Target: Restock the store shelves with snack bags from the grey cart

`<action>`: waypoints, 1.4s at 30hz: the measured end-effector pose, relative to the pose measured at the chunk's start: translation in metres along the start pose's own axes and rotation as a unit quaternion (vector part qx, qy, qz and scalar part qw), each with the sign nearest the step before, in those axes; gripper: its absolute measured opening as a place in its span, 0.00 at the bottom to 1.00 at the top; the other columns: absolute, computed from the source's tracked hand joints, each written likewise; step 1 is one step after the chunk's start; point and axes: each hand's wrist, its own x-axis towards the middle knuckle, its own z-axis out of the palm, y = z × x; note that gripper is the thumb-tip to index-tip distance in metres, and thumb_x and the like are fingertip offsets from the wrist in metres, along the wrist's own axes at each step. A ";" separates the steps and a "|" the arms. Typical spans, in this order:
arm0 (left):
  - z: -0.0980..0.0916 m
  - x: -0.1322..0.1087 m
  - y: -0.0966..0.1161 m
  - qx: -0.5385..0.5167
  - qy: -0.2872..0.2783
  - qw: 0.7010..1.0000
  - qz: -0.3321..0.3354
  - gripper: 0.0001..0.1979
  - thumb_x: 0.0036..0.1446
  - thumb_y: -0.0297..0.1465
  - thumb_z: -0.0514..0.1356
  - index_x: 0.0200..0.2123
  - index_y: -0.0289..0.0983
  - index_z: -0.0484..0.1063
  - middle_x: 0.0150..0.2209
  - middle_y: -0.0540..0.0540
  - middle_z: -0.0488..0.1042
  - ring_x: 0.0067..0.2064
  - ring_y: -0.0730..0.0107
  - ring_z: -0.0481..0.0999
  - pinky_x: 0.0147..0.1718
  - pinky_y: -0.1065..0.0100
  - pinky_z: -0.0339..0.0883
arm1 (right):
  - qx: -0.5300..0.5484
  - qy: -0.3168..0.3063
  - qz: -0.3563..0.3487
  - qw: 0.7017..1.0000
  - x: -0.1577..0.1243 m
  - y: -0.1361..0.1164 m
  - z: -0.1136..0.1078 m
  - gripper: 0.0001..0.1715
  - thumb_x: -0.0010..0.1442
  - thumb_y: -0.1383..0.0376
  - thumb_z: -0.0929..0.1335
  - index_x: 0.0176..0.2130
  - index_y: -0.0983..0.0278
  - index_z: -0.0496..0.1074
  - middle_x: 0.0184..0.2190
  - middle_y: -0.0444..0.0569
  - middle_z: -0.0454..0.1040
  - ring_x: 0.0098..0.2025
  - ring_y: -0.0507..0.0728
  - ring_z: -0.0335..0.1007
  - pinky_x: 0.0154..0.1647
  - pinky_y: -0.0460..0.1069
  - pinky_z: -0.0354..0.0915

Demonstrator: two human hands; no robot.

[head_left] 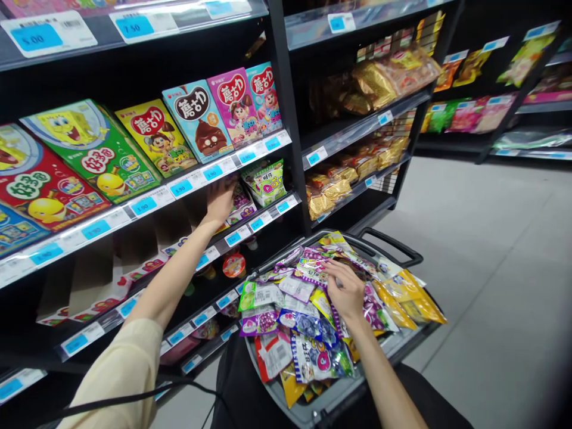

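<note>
Closest to me there's a black cable [179, 382] running across the bottom of my view, over the beige sleeve [118, 369] on my left arm, plus dark clothing [232, 372] either side of a grey basket [339, 398]. That basket is seriously loaded: a blue-striped packet [319, 357] near the front, a red-and-white packet [273, 356] to its left, a green-edged packet [260, 296] behind that, and yellow-orange packets [404, 298] leaning on the right rim. My right hand [345, 289] is over the pile, fingers half curled with the tips on a purple-and-white packet [313, 265] lying on top; can't tell if that's a real pinch or just contact. The basket's black handle [393, 241] sticks out at the back. My left hand [220, 199] is stretched into the shelf by a purple carton [245, 208], with a green bag [268, 183] just to the right. It's dark in there and those fingers are partly hidden, so no clue whether they've got hold of anything. Open cartons [96, 274] sit further left, and the level above has a green box [92, 149], a yellow box [156, 137] and a pink box [230, 107]. Further off, gold packs [375, 83] fill the next rack, then pale floor [487, 226] and colourful bags [480, 116] on the far shelving.
</note>
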 end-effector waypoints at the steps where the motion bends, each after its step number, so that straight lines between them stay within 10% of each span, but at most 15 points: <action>1: 0.001 -0.001 0.001 0.015 -0.026 0.999 0.012 0.23 0.61 0.26 0.57 0.58 0.42 0.73 0.64 0.35 0.66 0.69 0.39 0.60 0.66 0.43 0.56 | 0.000 0.001 0.000 1.000 0.000 0.000 0.000 0.17 0.62 0.76 0.65 0.33 0.60 0.79 0.38 0.47 0.85 0.47 0.62 0.82 0.49 0.60 0.78; 15: 0.019 0.006 -0.005 0.071 -0.148 0.986 -0.033 0.37 0.55 0.31 0.68 0.67 0.40 0.63 0.69 0.30 0.58 0.69 0.33 0.58 0.62 0.44 0.63 | -0.050 -0.076 0.073 0.993 -0.007 0.012 0.001 0.19 0.58 0.76 0.63 0.35 0.60 0.80 0.41 0.49 0.84 0.49 0.62 0.78 0.52 0.60 0.74; 23: -0.017 -0.013 0.019 -0.037 -0.009 0.998 -0.054 0.19 0.68 0.32 0.50 0.56 0.40 0.74 0.61 0.36 0.70 0.60 0.45 0.70 0.57 0.49 0.67 | -0.132 -0.107 0.132 0.977 -0.009 0.009 0.001 0.16 0.68 0.63 0.64 0.49 0.64 0.77 0.47 0.56 0.80 0.48 0.65 0.75 0.51 0.60 0.70; 27: -0.038 -0.061 0.062 -0.067 0.076 0.993 0.068 0.17 0.69 0.29 0.49 0.51 0.38 0.75 0.55 0.38 0.74 0.58 0.49 0.69 0.56 0.51 0.63 | -0.169 -0.145 0.127 0.967 -0.006 0.006 -0.001 0.23 0.68 0.55 0.66 0.57 0.64 0.74 0.50 0.58 0.78 0.50 0.67 0.72 0.50 0.60 0.70; 32: -0.026 -0.135 0.106 -0.139 -0.079 0.956 0.247 0.13 0.69 0.29 0.52 0.51 0.37 0.73 0.51 0.39 0.76 0.52 0.55 0.72 0.50 0.56 0.66 | -0.134 -0.236 0.074 0.960 -0.004 0.001 -0.007 0.29 0.64 0.56 0.71 0.62 0.62 0.72 0.52 0.55 0.79 0.54 0.68 0.70 0.52 0.62 0.71; 37: 0.007 -0.187 0.129 -0.193 -0.247 0.912 0.264 0.13 0.70 0.31 0.52 0.50 0.37 0.73 0.49 0.41 0.76 0.50 0.58 0.74 0.49 0.59 0.69 | -0.127 -0.297 0.052 0.945 -0.004 -0.006 -0.011 0.15 0.62 0.60 0.72 0.47 0.60 0.82 0.54 0.49 0.80 0.55 0.68 0.70 0.55 0.64 0.70; 42: 0.021 -0.210 0.141 -0.239 -0.278 0.900 0.237 0.13 0.72 0.32 0.50 0.48 0.36 0.73 0.46 0.40 0.76 0.49 0.58 0.75 0.53 0.56 0.70 | -0.058 -0.192 0.124 0.972 -0.001 -0.011 -0.007 0.19 0.70 0.58 0.64 0.43 0.63 0.82 0.40 0.55 0.84 0.41 0.64 0.80 0.48 0.60 0.74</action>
